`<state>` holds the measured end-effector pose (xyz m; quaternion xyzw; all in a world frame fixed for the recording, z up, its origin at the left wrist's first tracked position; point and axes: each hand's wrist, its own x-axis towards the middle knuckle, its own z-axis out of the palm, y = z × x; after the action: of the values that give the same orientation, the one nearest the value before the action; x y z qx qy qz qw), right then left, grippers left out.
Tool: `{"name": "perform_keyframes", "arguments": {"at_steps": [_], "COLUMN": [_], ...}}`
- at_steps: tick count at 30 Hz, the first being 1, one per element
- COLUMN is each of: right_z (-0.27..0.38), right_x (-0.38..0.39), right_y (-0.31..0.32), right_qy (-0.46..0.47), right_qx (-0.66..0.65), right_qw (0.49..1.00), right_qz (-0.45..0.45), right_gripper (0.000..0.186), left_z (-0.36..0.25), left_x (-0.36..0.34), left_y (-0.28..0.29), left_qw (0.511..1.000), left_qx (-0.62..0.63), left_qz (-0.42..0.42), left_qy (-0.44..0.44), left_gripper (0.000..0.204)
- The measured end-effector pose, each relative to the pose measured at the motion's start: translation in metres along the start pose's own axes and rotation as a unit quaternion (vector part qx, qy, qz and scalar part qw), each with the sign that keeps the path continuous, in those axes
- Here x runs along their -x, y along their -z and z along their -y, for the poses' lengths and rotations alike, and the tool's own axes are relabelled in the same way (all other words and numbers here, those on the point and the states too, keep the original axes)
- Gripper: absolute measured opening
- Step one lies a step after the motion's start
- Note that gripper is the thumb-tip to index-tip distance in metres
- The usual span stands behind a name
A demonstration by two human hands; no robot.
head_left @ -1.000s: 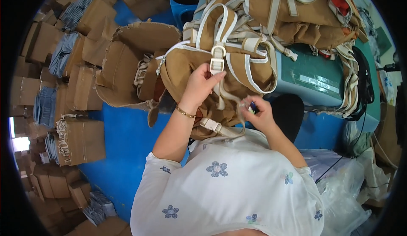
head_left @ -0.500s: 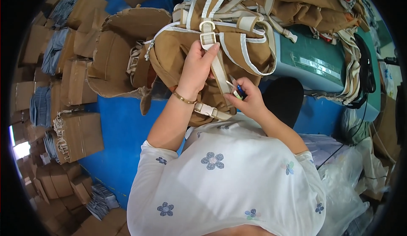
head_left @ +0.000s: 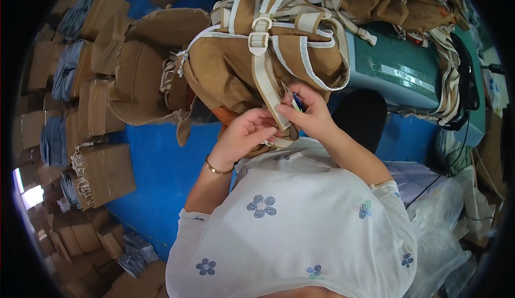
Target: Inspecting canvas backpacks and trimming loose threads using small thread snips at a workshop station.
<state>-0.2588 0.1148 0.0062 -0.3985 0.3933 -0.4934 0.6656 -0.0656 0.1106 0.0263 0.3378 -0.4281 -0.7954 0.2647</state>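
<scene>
A tan canvas backpack (head_left: pixel 214 67) with white piping and cream straps lies before me. Its vertical strap (head_left: pixel 264 78) runs down through a cream slide buckle (head_left: pixel 259 42). My right hand (head_left: pixel 306 110) is closed round a small pointed tool with blue and white handles (head_left: pixel 296 102), probably snips, with the thumb pressed on that strap near its lower end. Beside it, lower and to the left, my left hand (head_left: pixel 252 132) has its fingers curled at the bag's lower front, by the strap's end; what they grip is partly hidden.
More tan bags (head_left: pixel 386 6) with straps lie on a green-topped surface (head_left: pixel 391 62) at right. An open carton (head_left: pixel 134 73) stands left of the bag. Stacked cardboard (head_left: pixel 104 172) fills the left side above blue flooring (head_left: pixel 153 164). Plastic sheeting (head_left: pixel 434 228) lies lower right.
My left hand has left the buckle and moved down to the strap's lower end. My right hand has risen slightly along the strap with the tool. The bag appears higher in view.
</scene>
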Motion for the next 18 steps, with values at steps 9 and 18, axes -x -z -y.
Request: {"name": "perform_keyframes", "arguments": {"at_steps": [9,18], "right_z": [0.003,0.001], "right_x": [-0.008,-0.005], "right_y": [-0.004,0.008], "right_qy": [0.002,-0.015], "right_qx": [0.053,0.053], "right_qw": [0.999,0.998], "right_qz": [0.01,0.003], "right_gripper": [0.019,0.026], "left_z": [0.002,0.001], "left_x": [0.004,0.002], "left_y": [-0.013,-0.012], "left_qw": [0.997,0.989], "left_qx": [0.043,-0.014], "left_qz": [-0.058,-0.143], "left_qy": [0.021,-0.021], "left_gripper": [0.02,0.018]}}
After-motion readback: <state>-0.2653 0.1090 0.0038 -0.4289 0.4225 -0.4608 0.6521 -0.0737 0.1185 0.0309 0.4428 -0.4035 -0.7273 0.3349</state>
